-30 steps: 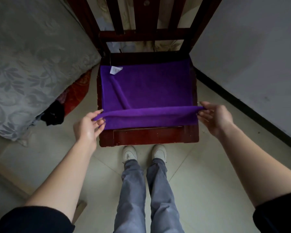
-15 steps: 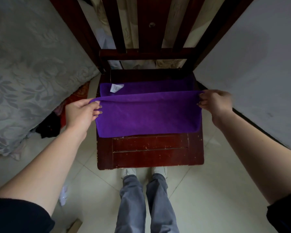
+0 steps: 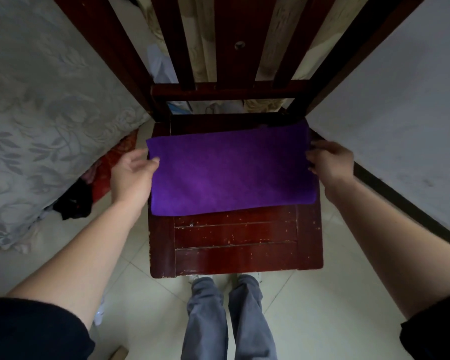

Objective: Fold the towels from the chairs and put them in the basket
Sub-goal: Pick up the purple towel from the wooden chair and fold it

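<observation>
A purple towel (image 3: pixel 231 175) lies folded in half on the rear part of a dark red wooden chair seat (image 3: pixel 235 245). My left hand (image 3: pixel 131 175) pinches the towel's far left corner, thumb on top of the cloth. At the right edge, my right hand (image 3: pixel 330 165) holds the towel with curled fingers. Both folded layers lie flat and line up at the back. The white label is hidden. No basket is in view.
The chair's slatted back (image 3: pixel 229 48) rises right in front. A bed with a grey flowered cover (image 3: pixel 44 113) stands at the left, with dark and red clothes (image 3: pixel 89 193) on the floor beside it. A white wall (image 3: pixel 400 113) runs close at the right.
Both hands carried the towel's near edge up and over to the back of the seat, folding it in half. The front of the seat is now bare, and the label is covered.
</observation>
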Motion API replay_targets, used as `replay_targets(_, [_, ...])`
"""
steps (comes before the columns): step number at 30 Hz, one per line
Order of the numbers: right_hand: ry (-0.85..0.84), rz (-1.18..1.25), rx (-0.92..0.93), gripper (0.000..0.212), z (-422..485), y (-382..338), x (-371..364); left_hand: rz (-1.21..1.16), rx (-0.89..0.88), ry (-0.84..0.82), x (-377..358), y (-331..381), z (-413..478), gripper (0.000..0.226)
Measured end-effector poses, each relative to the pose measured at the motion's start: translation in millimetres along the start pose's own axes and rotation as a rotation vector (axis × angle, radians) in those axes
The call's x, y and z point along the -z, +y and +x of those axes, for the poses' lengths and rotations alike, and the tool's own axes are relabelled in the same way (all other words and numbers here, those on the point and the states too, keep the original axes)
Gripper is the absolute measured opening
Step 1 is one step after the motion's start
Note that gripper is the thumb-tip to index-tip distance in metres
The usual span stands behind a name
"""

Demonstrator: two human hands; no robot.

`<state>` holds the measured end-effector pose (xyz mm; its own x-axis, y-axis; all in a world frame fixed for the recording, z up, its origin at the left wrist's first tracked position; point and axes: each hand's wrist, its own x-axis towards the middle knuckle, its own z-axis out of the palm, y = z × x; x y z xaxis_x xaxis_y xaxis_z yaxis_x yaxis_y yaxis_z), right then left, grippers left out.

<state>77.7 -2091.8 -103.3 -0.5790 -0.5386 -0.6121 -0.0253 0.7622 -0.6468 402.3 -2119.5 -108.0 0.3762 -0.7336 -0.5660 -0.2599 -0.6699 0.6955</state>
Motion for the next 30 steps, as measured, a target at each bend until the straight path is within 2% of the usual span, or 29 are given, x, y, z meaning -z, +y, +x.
replay_targets(3, [0.05,-0.143,-0.07,0.029,-9,33,8,0.191,0.079,0.088,8,-37,-17,0.041])
replay_targets(5, [0.026,-0.176,-0.151,0.035,-17,49,10,0.212,0.2,0.078,8,-56,-28,0.042])
replay_targets(8, [-0.018,-0.165,-0.228,0.044,-25,61,8,0.001,0.341,0.053,0,-66,-37,0.041])
replay_targets(10, [-0.023,0.003,-0.302,0.048,-24,60,6,-0.145,0.392,0.098,-5,-63,-40,0.039])
replay_targets(13, [-0.019,0.201,-0.396,0.027,-20,59,8,-0.381,0.539,0.127,-9,-58,-37,0.031])
replay_targets(16, [-0.058,0.22,-0.434,0.016,-24,61,17,-0.458,0.636,0.067,-6,-59,-37,0.013])
replay_targets(19, [-0.098,0.17,-0.434,0.011,-31,72,30,-0.4,0.614,0.071,2,-65,-46,0.02])
replay_targets(22, [-0.078,0.108,-0.44,0.025,-41,86,40,-0.321,0.552,0.038,7,-74,-63,0.032])
replay_targets(24, [-0.082,0.075,-0.439,0.015,-46,86,41,-0.305,0.523,0.019,11,-78,-72,0.036])
replay_targets(28, [-0.163,0.047,-0.332,0.012,-50,69,34,-0.311,0.449,-0.045,19,-85,-72,0.035])
replay_targets(30, [-0.192,0.045,-0.267,0.013,-54,56,27,-0.268,0.371,-0.139,24,-87,-69,0.038])
